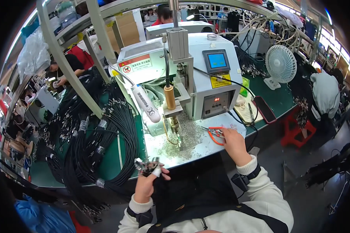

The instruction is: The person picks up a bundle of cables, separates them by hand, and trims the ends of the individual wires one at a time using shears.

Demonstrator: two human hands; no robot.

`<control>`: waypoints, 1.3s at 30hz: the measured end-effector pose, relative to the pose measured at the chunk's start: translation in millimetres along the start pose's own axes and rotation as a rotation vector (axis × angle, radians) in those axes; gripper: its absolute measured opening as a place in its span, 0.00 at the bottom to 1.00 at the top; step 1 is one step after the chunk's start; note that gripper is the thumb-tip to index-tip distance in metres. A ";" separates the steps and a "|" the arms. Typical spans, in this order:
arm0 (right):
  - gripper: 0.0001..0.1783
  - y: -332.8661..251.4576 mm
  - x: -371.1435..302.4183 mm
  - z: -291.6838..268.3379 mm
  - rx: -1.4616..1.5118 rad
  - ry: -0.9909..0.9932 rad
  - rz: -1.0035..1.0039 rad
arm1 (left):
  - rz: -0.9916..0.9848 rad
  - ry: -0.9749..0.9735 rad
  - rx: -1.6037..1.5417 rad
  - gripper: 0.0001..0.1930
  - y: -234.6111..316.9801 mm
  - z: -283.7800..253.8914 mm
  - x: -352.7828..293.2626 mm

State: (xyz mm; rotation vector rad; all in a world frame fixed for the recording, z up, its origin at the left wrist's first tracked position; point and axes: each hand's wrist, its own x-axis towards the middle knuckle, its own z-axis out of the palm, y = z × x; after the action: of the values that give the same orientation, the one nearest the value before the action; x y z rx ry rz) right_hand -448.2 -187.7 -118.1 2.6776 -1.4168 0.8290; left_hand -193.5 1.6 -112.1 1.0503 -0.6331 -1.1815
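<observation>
My left hand (144, 185) is closed around a bunch of black cables with metal connector ends (146, 166), near the table's front edge. White tape or a finger cover wraps one of its fingers. My right hand (236, 144) has its fingers closed at the red-orange handles of a pair of pliers (215, 136), low over the machine's white base plate (194, 153). Between the hands stands the machine's vertical head with a brass-coloured cylinder (169, 97) and a narrow tip below. Small metal scraps (188, 134) litter the plate around that tip.
Coiled black cables (124, 143) heap up on the green table at left. A white lamp arm (146, 104) leans beside the machine head. At right are a phone (264, 109), a notepad with a pen, a white fan (280, 64) and a red stool (297, 132). Other people sit farther back.
</observation>
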 end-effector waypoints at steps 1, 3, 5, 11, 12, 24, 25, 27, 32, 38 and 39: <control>0.17 1.7 -0.8 -0.9 0.003 0.002 -0.004 | -0.004 -0.028 0.101 0.09 0.2 6.9 -0.2; 0.16 5.5 2.7 -1.5 0.051 0.156 -0.044 | -0.001 -0.060 0.209 0.09 1.5 19.1 4.2; 0.15 5.4 2.0 -4.7 0.074 0.230 -0.060 | -0.037 -0.072 0.366 0.09 -1.3 32.2 4.9; 0.11 -33.5 -14.7 -8.1 1.080 0.144 0.226 | 0.048 -0.130 0.168 0.10 -32.0 44.2 12.4; 0.11 -41.2 -17.1 -10.1 1.084 0.134 0.221 | 0.037 -0.151 0.185 0.10 -33.3 43.6 12.0; 0.21 -132.6 -26.0 -47.2 0.644 -0.240 -0.854 | 0.198 -0.141 0.487 0.12 -57.3 41.6 -18.4; 0.23 -133.7 -26.9 -47.1 0.613 -0.297 -0.860 | 0.075 -0.239 0.217 0.11 -56.9 40.8 -21.2; 0.26 -138.9 -24.1 -45.0 0.524 -0.390 -0.853 | 0.136 -0.083 0.232 0.08 -47.1 50.5 -30.4; 0.25 -158.2 -27.5 -42.6 0.568 -0.510 -0.913 | 0.049 -0.021 0.235 0.07 -24.3 43.5 -43.2; 0.16 -147.9 -33.0 -33.7 0.984 -0.293 -0.305 | 0.107 -0.068 -0.118 0.08 -54.2 40.4 -25.3; 0.15 -144.7 -37.5 -29.7 1.154 -0.291 -0.007 | 0.059 -0.082 -0.116 0.10 -50.7 40.5 -26.5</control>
State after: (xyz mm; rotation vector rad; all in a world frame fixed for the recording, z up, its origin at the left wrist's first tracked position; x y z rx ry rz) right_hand -367.2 -66.0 -75.1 3.7079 -1.1324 1.7275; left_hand -257.7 12.4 -138.1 0.8831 -0.6474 -1.2001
